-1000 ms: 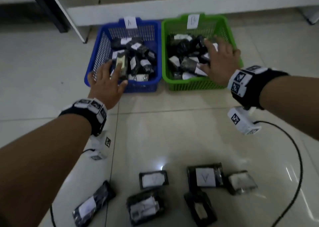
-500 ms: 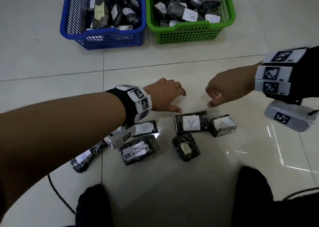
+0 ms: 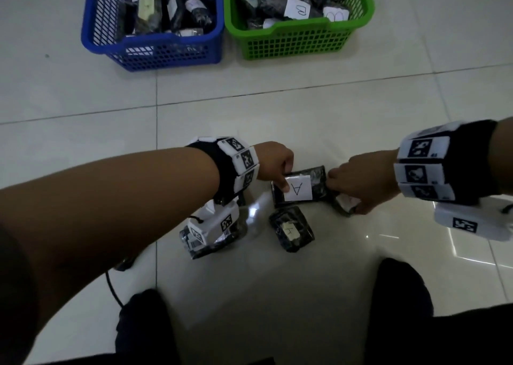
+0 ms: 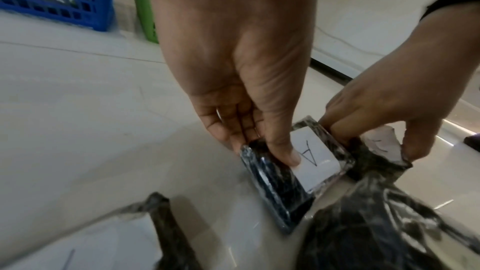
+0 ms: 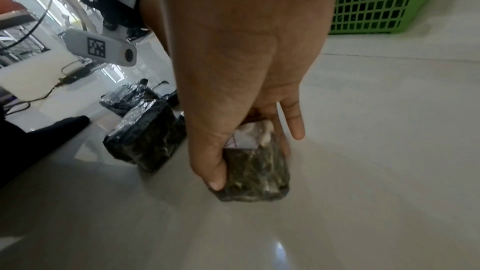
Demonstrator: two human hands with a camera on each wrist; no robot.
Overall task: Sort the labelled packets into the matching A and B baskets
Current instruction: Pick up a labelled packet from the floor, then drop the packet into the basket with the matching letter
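Observation:
Dark wrapped packets with white paper labels lie on the tiled floor near my knees. My left hand (image 3: 277, 170) pinches the flat packet marked A (image 3: 301, 188) at its left end, thumb on the label (image 4: 314, 161). My right hand (image 3: 358, 187) grips a smaller packet (image 5: 255, 169) just to the right, thumb and fingers on opposite sides; its label (image 5: 249, 137) is partly hidden. The blue basket (image 3: 155, 56) and the green basket (image 3: 299, 42) stand side by side farther out, both holding several packets, with B labels showing in the green one.
Another labelled packet (image 3: 291, 230) lies just in front of the A packet. One more packet (image 3: 211, 242) sits under my left wrist camera. A black cable (image 3: 112, 289) runs across the floor at the left. My dark trouser knees (image 3: 402, 295) fill the near edge.
Both hands have left the baskets, come back to the floor pile and dropped onto packets. The left now pinches the A packet and the right grips its neighbour.

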